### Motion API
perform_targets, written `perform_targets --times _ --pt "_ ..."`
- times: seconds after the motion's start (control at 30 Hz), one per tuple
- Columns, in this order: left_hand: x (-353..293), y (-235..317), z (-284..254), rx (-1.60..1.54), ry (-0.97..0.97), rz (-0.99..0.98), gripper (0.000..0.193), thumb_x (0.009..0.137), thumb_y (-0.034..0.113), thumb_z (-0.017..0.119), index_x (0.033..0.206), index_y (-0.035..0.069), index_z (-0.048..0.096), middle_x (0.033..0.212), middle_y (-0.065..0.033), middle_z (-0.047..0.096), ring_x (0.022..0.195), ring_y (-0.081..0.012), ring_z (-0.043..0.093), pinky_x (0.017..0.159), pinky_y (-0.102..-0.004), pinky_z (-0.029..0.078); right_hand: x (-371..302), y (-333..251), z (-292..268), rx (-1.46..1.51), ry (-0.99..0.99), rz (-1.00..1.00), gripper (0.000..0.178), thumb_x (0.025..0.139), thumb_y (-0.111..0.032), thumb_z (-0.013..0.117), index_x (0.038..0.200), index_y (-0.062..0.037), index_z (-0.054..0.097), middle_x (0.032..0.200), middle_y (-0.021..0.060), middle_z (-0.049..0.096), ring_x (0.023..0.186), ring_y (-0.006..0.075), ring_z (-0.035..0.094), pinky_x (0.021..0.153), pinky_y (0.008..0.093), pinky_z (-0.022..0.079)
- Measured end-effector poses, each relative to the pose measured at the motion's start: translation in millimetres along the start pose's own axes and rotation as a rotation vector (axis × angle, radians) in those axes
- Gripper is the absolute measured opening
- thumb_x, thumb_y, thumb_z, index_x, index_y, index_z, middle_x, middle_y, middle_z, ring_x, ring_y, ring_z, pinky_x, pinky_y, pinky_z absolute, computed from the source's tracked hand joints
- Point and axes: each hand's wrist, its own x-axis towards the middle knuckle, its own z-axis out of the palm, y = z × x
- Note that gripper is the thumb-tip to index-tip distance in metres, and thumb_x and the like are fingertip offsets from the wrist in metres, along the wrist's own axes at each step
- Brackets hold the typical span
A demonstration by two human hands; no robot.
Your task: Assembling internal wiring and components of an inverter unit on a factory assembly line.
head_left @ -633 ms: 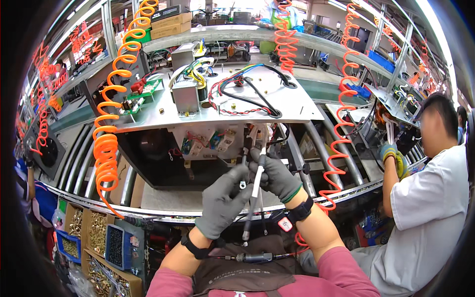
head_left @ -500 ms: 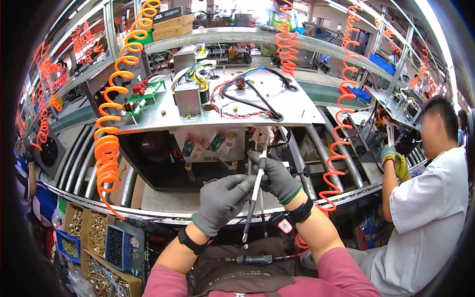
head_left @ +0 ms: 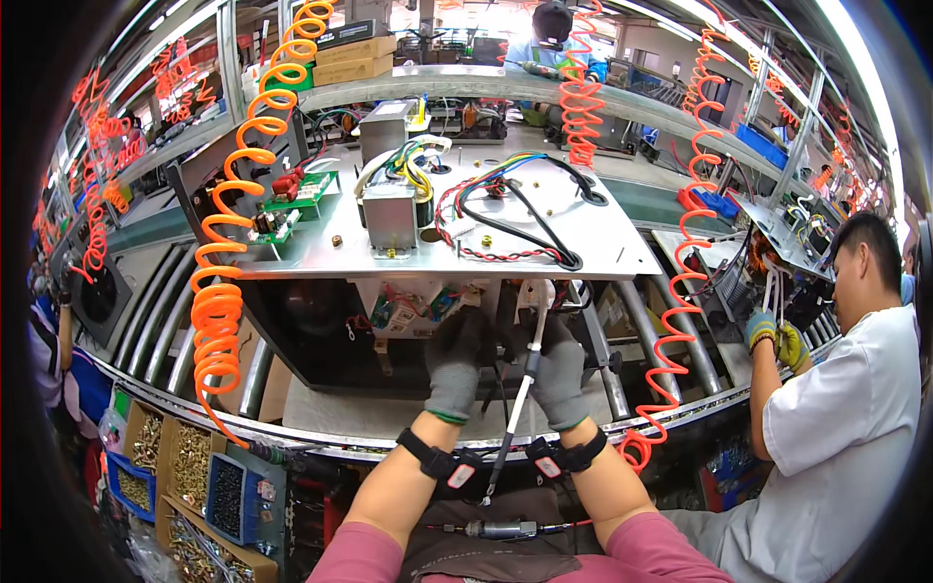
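Both my hands, in grey work gloves, reach under the metal top plate (head_left: 321, 255) into the open front of a dark equipment housing (head_left: 292, 335). My left hand (head_left: 455, 374) is next to small circuit boards; its fingers vanish in the shadow there. My right hand (head_left: 559, 379) is just to the right, fingers also hidden. A white cable with black sleeves (head_left: 522, 396) hangs down in front of my right hand, its lug end dangling between my wrists. Whether either hand grips anything does not show.
Coloured wires and a metal-cased component (head_left: 392, 219) sit on the plate. An orange coiled hose (head_left: 219, 321) hangs at left, another (head_left: 688, 321) at right. Screw bins (head_left: 228, 496) stand lower left. On the right a co-worker (head_left: 841, 389) handles white cables. Rollers (head_left: 671, 340) flank the housing.
Both hands have moved forward, away from me, from the cable in front of the housing to inside it. My left hand has left the cable's side; the cable now hangs across my right hand.
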Motion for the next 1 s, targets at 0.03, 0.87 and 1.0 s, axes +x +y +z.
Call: perform_targets --times 0.03,0.87,1.0 --pt "1.6 -2.7 2.1 0.007 0.055 -0.002 0.022 0.093 0.020 0.067 0.104 0.001 0.069 0.086 -0.0040 0.068 0.072 -0.0098 0.060 0.062 -0.0246 0.047 -1.7 1.1 7.1 0.004 0.083 -0.046 0.029 0.079 -0.013 0.072 0.107 -0.0081 0.066 0.088 0.0163 0.068 0.085 0.0354 0.067 0.069 0.0399 0.053" --pt "-33.6 -32.9 -56.2 0.942 -0.224 0.918 0.041 0.078 0.004 0.068 0.119 0.010 0.065 0.108 -0.0142 0.065 0.092 -0.0322 0.067 0.073 -0.0380 0.056 -11.6 -7.4 -43.3 0.419 -0.209 0.287 0.043 0.083 -0.016 0.077 0.116 0.0030 0.057 0.099 0.0082 0.068 0.085 0.0119 0.062 0.076 0.0272 0.052" --pt "-32.0 -46.3 -46.8 1.044 -0.099 0.963 0.034 0.075 0.005 0.070 0.108 0.010 0.068 0.104 -0.0147 0.064 0.085 -0.0318 0.066 0.071 -0.0400 0.055 -20.7 5.8 -36.7 0.513 -0.196 0.355 0.031 0.084 -0.015 0.076 0.106 -0.0001 0.058 0.092 0.0053 0.066 0.085 0.0117 0.061 0.076 0.0273 0.051"
